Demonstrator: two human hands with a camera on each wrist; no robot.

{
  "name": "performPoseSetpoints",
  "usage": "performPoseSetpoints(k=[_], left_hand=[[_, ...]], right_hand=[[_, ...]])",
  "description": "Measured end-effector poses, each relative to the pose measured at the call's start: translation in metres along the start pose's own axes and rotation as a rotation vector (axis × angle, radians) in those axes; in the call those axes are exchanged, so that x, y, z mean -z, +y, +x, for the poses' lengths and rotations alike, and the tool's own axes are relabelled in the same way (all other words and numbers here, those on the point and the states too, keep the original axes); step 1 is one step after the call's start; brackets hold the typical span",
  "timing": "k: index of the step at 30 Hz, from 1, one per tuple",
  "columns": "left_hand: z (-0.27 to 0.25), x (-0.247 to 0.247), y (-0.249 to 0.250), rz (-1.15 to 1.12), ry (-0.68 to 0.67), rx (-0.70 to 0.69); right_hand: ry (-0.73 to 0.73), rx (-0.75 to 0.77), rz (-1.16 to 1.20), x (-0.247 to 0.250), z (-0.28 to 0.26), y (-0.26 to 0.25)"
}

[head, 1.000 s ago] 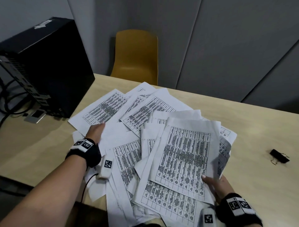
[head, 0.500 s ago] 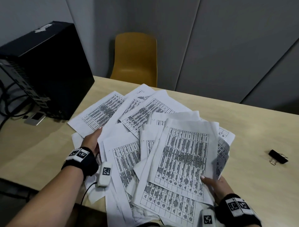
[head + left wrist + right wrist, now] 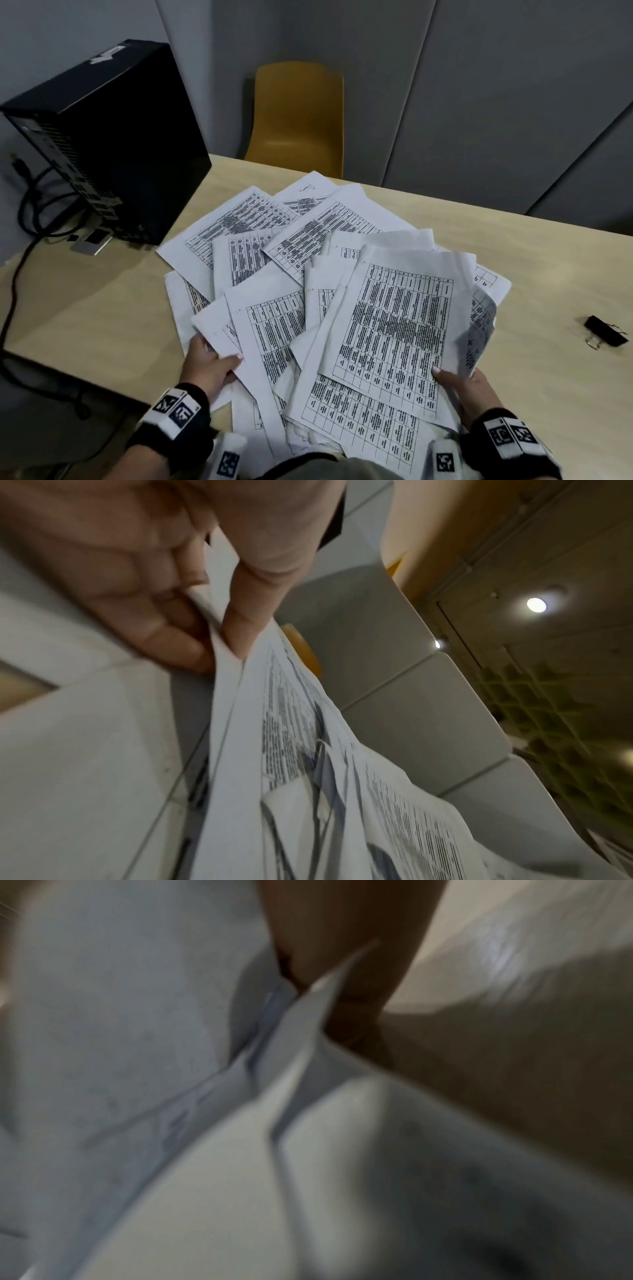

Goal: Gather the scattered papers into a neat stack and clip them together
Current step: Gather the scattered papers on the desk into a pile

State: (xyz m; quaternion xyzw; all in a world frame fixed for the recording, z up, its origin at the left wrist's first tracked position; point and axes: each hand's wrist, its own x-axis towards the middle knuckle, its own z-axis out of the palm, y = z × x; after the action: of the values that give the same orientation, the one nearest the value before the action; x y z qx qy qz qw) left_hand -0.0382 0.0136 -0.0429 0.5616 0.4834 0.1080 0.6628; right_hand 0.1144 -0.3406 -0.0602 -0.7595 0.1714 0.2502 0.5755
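Several white printed papers lie fanned in a loose heap on the wooden table. My left hand pinches the near left sheets, thumb on top; the left wrist view shows thumb and fingers squeezing the papers' edge. My right hand grips the heap's near right corner, thumb on the top sheet and fingers hidden underneath. The right wrist view is blurred, showing paper against a finger. A black binder clip lies alone on the table, well to the right of the heap.
A black computer tower stands at the table's far left with cables trailing off the edge. A yellow chair sits behind the table against grey wall panels. Bare tabletop lies left of the heap and between heap and clip.
My left hand pulled back from the far left sheets toward me and now pinches the near left edge. The left papers slid inward. The right hand kept its grip.
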Motion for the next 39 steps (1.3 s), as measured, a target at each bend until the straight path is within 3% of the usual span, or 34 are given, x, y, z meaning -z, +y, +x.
performPoseSetpoints(k=[3, 5, 11, 15, 20, 31, 35, 36, 39], left_hand=[[-0.002, -0.001, 0.002, 0.314, 0.016, -0.069], [0.0, -0.005, 0.013, 0.408, 0.057, -0.108], [0.022, -0.017, 0.017, 0.242, 0.094, -0.034], [0.01, -0.027, 0.011, 0.317, -0.012, 0.024], [0.0, -0.017, 0.026, 0.565, 0.042, -0.15], [-0.031, 0.03, 0.103, 0.636, 0.254, -0.424], [-0.044, 0.047, 0.14, 0.581, 0.311, -0.655], [-0.031, 0.058, 0.143, 0.563, 0.299, -0.707], [0.041, 0.112, 0.128, 0.464, 0.349, -0.686]], right_hand=[[-0.008, -0.001, 0.01, 0.0, 0.001, 0.0], [-0.014, 0.004, 0.026, 0.0, 0.0, -0.001], [-0.004, 0.008, 0.041, -0.002, 0.001, 0.001], [-0.005, 0.013, 0.077, -0.001, 0.002, 0.002], [0.001, 0.014, 0.095, -0.001, 0.003, 0.002], [0.016, 0.031, 0.063, -0.004, -0.004, -0.003], [0.034, 0.051, -0.002, -0.004, -0.004, -0.003], [0.034, 0.056, -0.008, -0.003, -0.004, -0.003], [0.039, 0.063, -0.065, -0.003, -0.005, -0.004]])
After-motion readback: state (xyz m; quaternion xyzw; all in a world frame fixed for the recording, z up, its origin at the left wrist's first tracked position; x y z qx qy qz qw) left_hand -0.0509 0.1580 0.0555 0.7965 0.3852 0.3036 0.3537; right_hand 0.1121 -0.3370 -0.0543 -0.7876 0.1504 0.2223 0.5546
